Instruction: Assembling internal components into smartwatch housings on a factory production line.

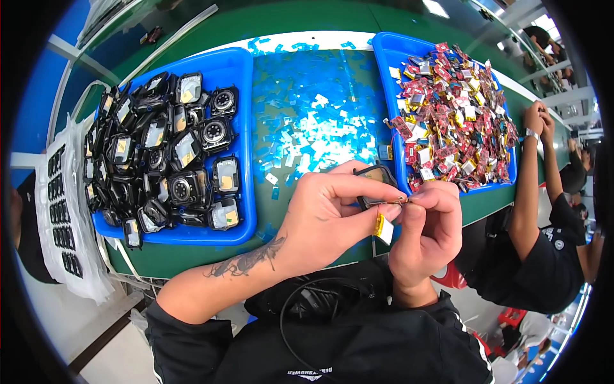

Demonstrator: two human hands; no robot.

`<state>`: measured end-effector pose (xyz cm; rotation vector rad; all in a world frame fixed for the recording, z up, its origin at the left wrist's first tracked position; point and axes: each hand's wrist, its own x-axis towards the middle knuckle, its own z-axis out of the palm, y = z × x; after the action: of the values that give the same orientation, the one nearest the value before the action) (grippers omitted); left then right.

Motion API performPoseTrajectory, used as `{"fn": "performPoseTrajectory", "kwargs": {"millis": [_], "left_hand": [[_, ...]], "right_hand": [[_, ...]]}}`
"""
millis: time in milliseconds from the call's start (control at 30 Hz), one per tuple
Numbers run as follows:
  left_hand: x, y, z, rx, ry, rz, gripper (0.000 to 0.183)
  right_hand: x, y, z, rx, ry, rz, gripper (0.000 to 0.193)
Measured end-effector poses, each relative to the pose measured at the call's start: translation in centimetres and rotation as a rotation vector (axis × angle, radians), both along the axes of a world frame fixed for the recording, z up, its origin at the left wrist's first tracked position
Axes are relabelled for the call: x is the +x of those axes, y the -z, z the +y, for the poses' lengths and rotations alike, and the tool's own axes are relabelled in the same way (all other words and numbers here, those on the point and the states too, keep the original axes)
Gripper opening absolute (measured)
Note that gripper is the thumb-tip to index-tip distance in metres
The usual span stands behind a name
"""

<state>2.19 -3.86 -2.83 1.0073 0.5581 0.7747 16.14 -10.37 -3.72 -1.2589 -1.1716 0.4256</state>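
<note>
My left hand (342,208) is closed around a black watch case (376,179), its frame showing beyond my fingers. Below the left fingertips hangs a small white-and-yellow battery (384,228); what it hangs by is mostly hidden. My right hand (425,233) is closed in a pinch, its fingertips meeting those of the left. A tiny part lies between the fingertips, too covered to name. To the left, a blue tray (246,128) is heaped with black watch cases (153,150). A second blue tray (398,157) at the right holds many batteries with red circuit boards (451,115).
Small blue-and-white film pieces (313,137) are scattered over the green table (272,221) between the trays. White plastic sheeting with rows of black parts (61,211) lies at far left. Another person's arms (532,153) reach in beside the right tray.
</note>
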Motion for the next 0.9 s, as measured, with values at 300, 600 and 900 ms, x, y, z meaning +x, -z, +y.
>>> {"fn": "performPoseTrajectory", "kwargs": {"millis": [300, 600, 900], "left_hand": [[0.0, -0.3, 0.1, -0.048, 0.013, 0.052, 0.02], [-0.1, -0.4, -0.1, 0.218, -0.045, 0.108, 0.019], [-0.4, -1.7, -0.2, 0.291, -0.042, 0.182, 0.022]], "right_hand": [[0.1, 0.3, 0.0, 0.04, -0.023, -0.073, 0.013], [0.2, -0.2, -0.2, 0.027, -0.078, -0.018, 0.015], [0.2, -1.6, -0.5, -0.08, -0.256, 0.55, 0.014]]}}
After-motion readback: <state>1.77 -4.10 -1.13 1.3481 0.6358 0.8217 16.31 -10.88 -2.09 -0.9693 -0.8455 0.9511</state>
